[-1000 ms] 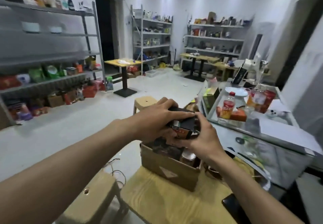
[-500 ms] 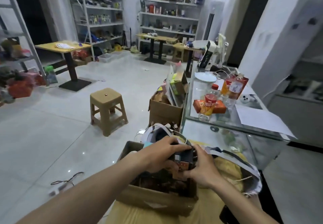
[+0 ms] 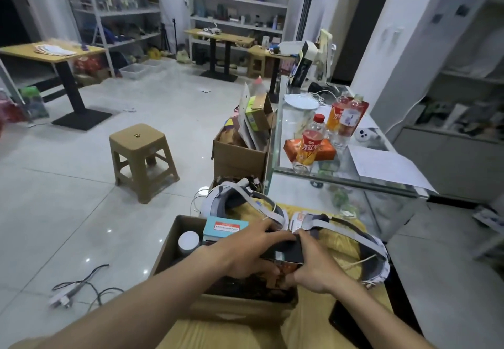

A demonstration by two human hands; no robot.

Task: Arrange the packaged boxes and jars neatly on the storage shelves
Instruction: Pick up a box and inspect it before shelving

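Step in hand: pulling stock out of the carton. Your left hand [image 3: 245, 253] and right hand [image 3: 313, 267] both grip one dark box [image 3: 286, 250]: left fingers wrapped over its top, right hand clamped on its right end. The box is at the right side of the open cardboard carton [image 3: 174, 242], about rim level. Can't tell if it's clear of the packs beneath.

Also in the carton: a teal box [image 3: 226, 226] with a red label by the far wall, a jar [image 3: 188, 240] with a white lid just beside it on the left, and darker packs under your hands, too murky to name. The carton looks well filled, so I judge the job early.

Next move, my read: lift straight up, turn, and carry it to the shelves [image 3: 237, 2] at the far wall. They're well apart from you, with the stool [image 3: 141, 157] and a loose cable [image 3: 81, 288] on the floor [image 3: 68, 212] between. The headset strap [image 3: 321, 224] runs just beside your fingers and could snag.

Surface: yellow wood table [image 3: 218, 332] with the carton on it, two headsets [image 3: 234, 201] behind, and a dark phone [image 3: 351, 324] near the right edge. The glass counter [image 3: 341, 182] to your right carries bottles [image 3: 311, 144]. The floor is tiled, and a second carton [image 3: 237, 157] stands against the counter
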